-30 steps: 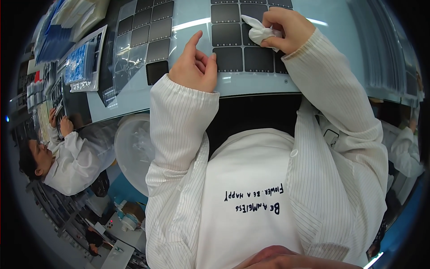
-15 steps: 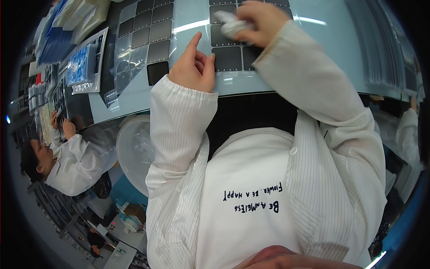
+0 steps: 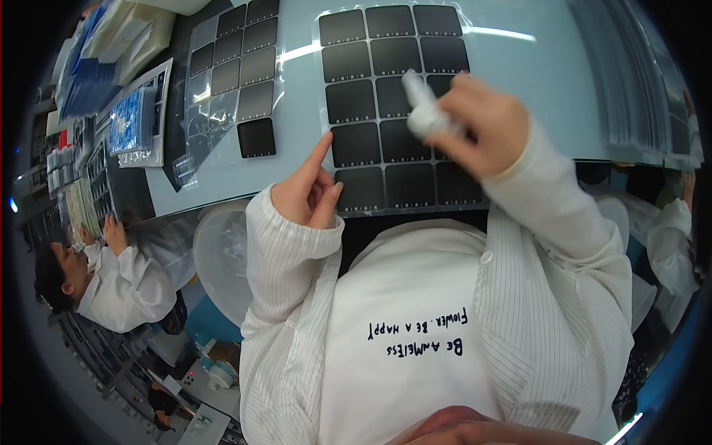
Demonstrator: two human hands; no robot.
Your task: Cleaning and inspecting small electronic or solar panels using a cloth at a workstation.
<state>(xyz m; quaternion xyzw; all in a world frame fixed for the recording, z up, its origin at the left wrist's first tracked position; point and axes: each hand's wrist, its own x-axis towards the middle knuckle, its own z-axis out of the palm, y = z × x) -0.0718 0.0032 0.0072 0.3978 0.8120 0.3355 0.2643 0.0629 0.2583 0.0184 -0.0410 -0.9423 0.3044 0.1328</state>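
A clear sheet (image 3: 393, 104) carrying several dark square tiles lies on the pale blue table (image 3: 549, 81) in front of me. My left hand (image 3: 308, 189) rests at the sheet's left edge, its forefinger stretched out and touching the edge by a tile. My right hand (image 3: 478, 126) hovers over the sheet's right side, closed around a folded white cloth (image 3: 421, 111) that sticks out toward the tiles. Both sleeves are white with fine stripes.
A second sheet of dark tiles (image 3: 237, 81) lies to the left, next to a bagged blue item (image 3: 133, 122) and stacked packets (image 3: 111, 44). A white round stool (image 3: 222, 256) stands below the table edge. Another person in white (image 3: 111, 282) works at the left, and another sleeve (image 3: 671, 245) shows at the right.
My right hand has moved with the white cloth from the sheet's top right down and toward its middle. My left hand slid slightly, its forefinger now pointing along the sheet's edge.
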